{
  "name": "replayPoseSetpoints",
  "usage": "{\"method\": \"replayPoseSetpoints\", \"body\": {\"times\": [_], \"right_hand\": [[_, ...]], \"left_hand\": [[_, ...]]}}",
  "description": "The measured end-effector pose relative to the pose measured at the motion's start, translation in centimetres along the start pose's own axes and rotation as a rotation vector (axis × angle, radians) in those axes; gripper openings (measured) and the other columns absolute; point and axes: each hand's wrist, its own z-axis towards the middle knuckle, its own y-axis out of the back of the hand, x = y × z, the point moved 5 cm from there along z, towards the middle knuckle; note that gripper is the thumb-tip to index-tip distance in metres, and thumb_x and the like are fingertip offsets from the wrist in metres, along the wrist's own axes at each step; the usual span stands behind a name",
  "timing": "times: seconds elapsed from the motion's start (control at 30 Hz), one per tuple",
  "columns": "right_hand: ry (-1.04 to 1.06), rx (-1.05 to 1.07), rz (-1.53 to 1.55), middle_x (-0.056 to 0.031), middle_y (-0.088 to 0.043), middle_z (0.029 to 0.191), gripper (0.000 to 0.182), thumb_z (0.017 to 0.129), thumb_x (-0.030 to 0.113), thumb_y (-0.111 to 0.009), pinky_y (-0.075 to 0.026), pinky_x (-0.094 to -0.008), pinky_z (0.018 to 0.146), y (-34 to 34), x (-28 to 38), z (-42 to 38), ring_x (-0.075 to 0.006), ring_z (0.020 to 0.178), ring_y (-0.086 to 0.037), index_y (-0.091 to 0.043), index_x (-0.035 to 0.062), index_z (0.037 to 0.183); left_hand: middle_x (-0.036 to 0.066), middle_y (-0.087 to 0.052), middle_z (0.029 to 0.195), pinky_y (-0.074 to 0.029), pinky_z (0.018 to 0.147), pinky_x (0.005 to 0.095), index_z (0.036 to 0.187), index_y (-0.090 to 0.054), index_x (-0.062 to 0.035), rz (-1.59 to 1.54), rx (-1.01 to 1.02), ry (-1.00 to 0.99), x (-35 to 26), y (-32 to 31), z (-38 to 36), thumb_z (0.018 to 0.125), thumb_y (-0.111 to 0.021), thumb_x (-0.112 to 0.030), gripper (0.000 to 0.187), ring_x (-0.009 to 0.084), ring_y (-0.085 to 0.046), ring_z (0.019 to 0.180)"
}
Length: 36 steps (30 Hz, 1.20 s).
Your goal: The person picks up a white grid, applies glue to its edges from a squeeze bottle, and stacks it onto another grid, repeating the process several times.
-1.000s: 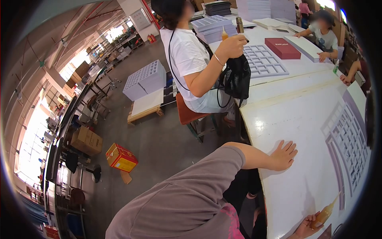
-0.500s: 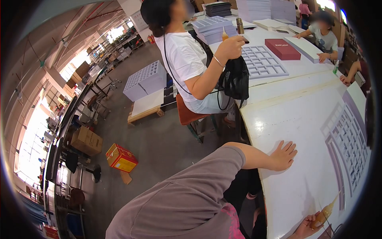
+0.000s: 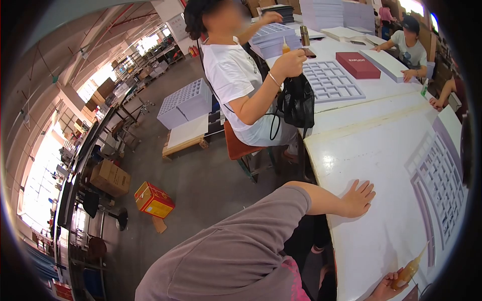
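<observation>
My left hand (image 3: 358, 199) lies flat on the white table (image 3: 336, 173) with its fingers spread, holding nothing. Near the bottom right, my right hand (image 3: 387, 289) has its fingers wrapped round a glue bottle (image 3: 410, 272) of amber liquid, whose thin nozzle points up and to the right. Beyond the bottle, a grey compartment tray (image 3: 441, 188) lies at the table's right side, with a pale strip along its near edge.
A co-worker in white (image 3: 233, 70) sits at the left edge of the table, holding a black mesh bag (image 3: 296, 103). Behind are another grid tray (image 3: 334, 83), a red box (image 3: 357, 65) and a second co-worker (image 3: 409, 47). A carton (image 3: 154, 199) stands on the floor.
The co-worker in white has leaned back slightly, and that person's far hand now shows above the stacked trays. My hands have stayed almost where they were.
</observation>
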Motion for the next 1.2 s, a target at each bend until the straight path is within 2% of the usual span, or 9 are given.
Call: {"method": "replayPoseSetpoints", "body": {"times": [0.13, 0.33, 0.63, 0.73, 0.83, 0.93, 1.03, 1.2], "right_hand": [[-0.005, 0.072, 0.027, -0.0182, -0.06, 0.092, 0.065, 0.078, 0.048, -0.058, -0.044, -0.0315, 0.056, -0.1, 0.1, -0.1, -0.0222, 0.061, -0.052, -0.05, -0.0012, 0.119], [0.005, 0.063, 0.049, -0.018, -0.059, 0.097, 0.063, 0.073, 0.045, -0.065, -0.044, -0.0306, 0.057, 0.0, 0.2, -0.2, -0.022, 0.066, -0.052, -0.051, 0.0018, 0.117], [0.0, 0.017, 0.043, -0.017, -0.059, 0.093, 0.063, 0.074, 0.048, -0.065, -0.044, -0.0317, 0.057, 1.1, 0.3, 0.5, -0.0223, 0.063, -0.052, -0.052, 0.0009, 0.114], [0.028, 0.095, 0.029, -0.0169, -0.059, 0.094, 0.064, 0.074, 0.049, -0.064, -0.044, -0.0316, 0.057, -0.3, 0.2, 0.0, -0.0222, 0.063, -0.052, -0.052, -0.0001, 0.113], [0.04, 0.005, 0.058, -0.0172, -0.059, 0.096, 0.065, 0.075, 0.049, -0.064, -0.044, -0.0322, 0.057, 0.8, 0.3, 0.3, -0.0223, 0.064, -0.052, -0.051, -0.0016, 0.114], [0.053, 0.02, 0.034, -0.017, -0.059, 0.095, 0.065, 0.075, 0.048, -0.064, -0.044, -0.0323, 0.057, 0.2, 0.3, 0.0, -0.0224, 0.065, -0.052, -0.051, -0.0025, 0.114], [0.004, 0.079, 0.024, -0.017, -0.059, 0.093, 0.065, 0.073, 0.047, -0.065, -0.044, -0.0326, 0.057, 0.6, 0.3, 0.3, -0.0223, 0.064, -0.052, -0.051, -0.0021, 0.114], [0.041, 0.033, -0.026, -0.0173, -0.06, 0.092, 0.068, 0.071, 0.047, -0.067, -0.044, -0.0336, 0.058, 1.1, 0.6, 0.6, -0.0224, 0.064, -0.052, -0.05, -0.0013, 0.115]], "left_hand": [[0.017, -0.033, 0.138, -0.019, 0.104, 0.0529, 0.127, -0.04, -0.0029, 0.006, 0.019, 0.011, -0.1, 0.2, 0.0, 0.087, -0.043, -0.028, 0.047, 0.031, -0.024, 0.132], [0.016, -0.032, 0.139, -0.02, 0.104, 0.0524, 0.128, -0.039, -0.0036, 0.013, 0.033, 0.02, -0.2, 0.1, -0.1, 0.088, -0.042, -0.029, 0.048, 0.0307, -0.024, 0.132], [0.016, -0.032, 0.139, -0.021, 0.104, 0.0521, 0.128, -0.038, -0.0037, 0.028, 0.04, 0.008, -0.4, 0.7, -0.1, 0.089, -0.041, -0.029, 0.047, 0.0302, -0.024, 0.132], [0.016, -0.032, 0.139, -0.021, 0.104, 0.052, 0.128, -0.039, -0.0038, 0.035, 0.034, 0.011, -0.1, 0.8, 0.0, 0.089, -0.041, -0.029, 0.046, 0.0301, -0.024, 0.132], [0.016, -0.032, 0.139, -0.02, 0.104, 0.0519, 0.128, -0.039, -0.0039, 0.034, 0.024, 0.012, -0.2, 0.1, -0.2, 0.089, -0.041, -0.029, 0.046, 0.0299, -0.024, 0.131], [0.015, -0.032, 0.139, -0.02, 0.104, 0.0518, 0.128, -0.038, -0.004, 0.04, 0.036, 0.012, -0.3, 0.6, -0.2, 0.089, -0.041, -0.029, 0.046, 0.0298, -0.024, 0.131], [0.016, -0.032, 0.139, -0.021, 0.104, 0.0518, 0.128, -0.039, -0.004, 0.05, 0.035, 0.003, -0.2, 0.4, 0.0, 0.089, -0.04, -0.029, 0.046, 0.0297, -0.024, 0.132], [0.016, -0.032, 0.139, -0.021, 0.103, 0.0521, 0.128, -0.039, -0.004, 0.052, 0.016, 0.0, -0.2, 0.2, -0.1, 0.089, -0.041, -0.029, 0.046, 0.0299, -0.024, 0.132]]}}
